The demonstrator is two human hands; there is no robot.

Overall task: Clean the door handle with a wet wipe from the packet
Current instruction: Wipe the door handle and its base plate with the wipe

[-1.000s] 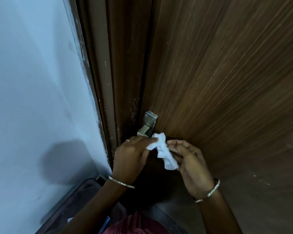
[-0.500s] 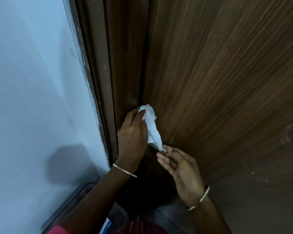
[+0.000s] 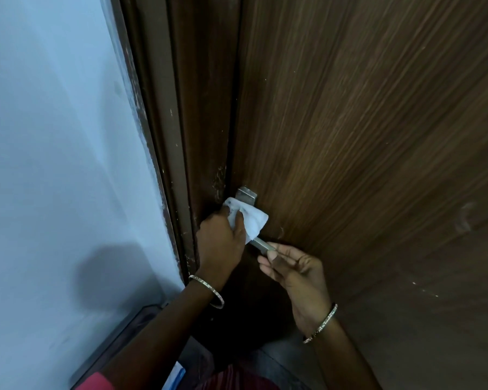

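Note:
A metal door handle [image 3: 248, 194] sticks out from the brown wooden door [image 3: 364, 136] near its left edge. My left hand [image 3: 219, 243] presses a crumpled white wet wipe [image 3: 252, 220] around the middle of the handle, hiding that part. The handle's lower end [image 3: 261, 244] shows below the wipe. My right hand [image 3: 296, 273] sits just beneath, fingertips touching that lower end. The packet cannot be made out for certain.
A dark door frame [image 3: 181, 136] runs between the door and a pale blue wall [image 3: 54, 136] on the left. A dark box-like object [image 3: 119, 336] lies low at the wall. Something white and blue [image 3: 176, 374] peeks out at the bottom edge.
My left hand slid the wipe down from the handle's top, which now shows bare metal. My right hand let go of the wipe earlier and now touches the handle's lower end.

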